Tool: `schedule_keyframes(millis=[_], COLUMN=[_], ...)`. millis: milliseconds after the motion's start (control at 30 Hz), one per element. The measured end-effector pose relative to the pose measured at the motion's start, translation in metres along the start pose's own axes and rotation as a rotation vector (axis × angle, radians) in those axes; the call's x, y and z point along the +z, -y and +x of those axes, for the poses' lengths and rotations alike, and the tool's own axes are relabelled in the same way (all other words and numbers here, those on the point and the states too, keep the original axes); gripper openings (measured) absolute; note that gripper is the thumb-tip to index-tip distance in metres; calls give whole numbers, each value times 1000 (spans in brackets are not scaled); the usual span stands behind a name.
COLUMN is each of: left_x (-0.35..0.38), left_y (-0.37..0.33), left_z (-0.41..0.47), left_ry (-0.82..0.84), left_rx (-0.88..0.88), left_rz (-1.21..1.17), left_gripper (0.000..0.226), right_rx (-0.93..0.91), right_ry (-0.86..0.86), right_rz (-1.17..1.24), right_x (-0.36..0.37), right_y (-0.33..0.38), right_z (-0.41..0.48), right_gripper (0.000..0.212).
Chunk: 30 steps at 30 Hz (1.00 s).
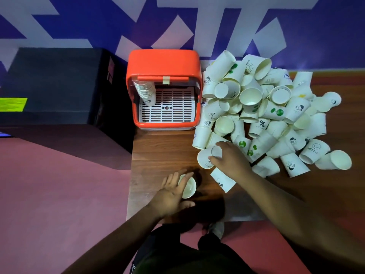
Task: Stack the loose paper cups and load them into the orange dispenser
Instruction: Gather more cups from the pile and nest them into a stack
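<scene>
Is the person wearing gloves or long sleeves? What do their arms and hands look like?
No gloves and no long sleeves. The left hand and the right hand are both bare, and so are both forearms as far as the picture shows. I can see no watch, ring or bracelet, though the arms are a little blurry.

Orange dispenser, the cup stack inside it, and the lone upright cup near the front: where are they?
orange dispenser (164, 60): head view, its orange top.
cup stack (145, 89): head view, its nested rims.
lone upright cup (190, 187): head view, its open inside.
</scene>
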<state>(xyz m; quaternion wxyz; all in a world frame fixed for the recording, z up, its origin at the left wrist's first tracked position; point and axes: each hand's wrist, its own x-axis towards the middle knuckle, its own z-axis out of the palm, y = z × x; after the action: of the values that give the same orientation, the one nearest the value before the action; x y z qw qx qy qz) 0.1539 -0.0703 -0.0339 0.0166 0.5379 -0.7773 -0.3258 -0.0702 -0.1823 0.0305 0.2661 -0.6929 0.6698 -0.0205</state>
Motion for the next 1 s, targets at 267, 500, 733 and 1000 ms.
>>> schedule_keyframes(millis=[267,500,733,1000], left_x=[-58,-84,-91,-54], left_y=[-26,-48,-28,-7], left_z=[7,12,-13,-19], left_ry=[-230,-199,-288,-196], left_rx=[-169,-8,-38,57], left_rz=[-828,-1042,-763,-277], left_gripper=[90,59,60,69], right_rx=[297,417,201,5], right_ry=[188,397,24,55], right_rz=[1122,1488,316,-331], right_x=[-29,-18,8,54], right_y=[-7,-6,-47,-63], right_z=[-40,-60,-48,-56], right_gripper=[21,22,50,50])
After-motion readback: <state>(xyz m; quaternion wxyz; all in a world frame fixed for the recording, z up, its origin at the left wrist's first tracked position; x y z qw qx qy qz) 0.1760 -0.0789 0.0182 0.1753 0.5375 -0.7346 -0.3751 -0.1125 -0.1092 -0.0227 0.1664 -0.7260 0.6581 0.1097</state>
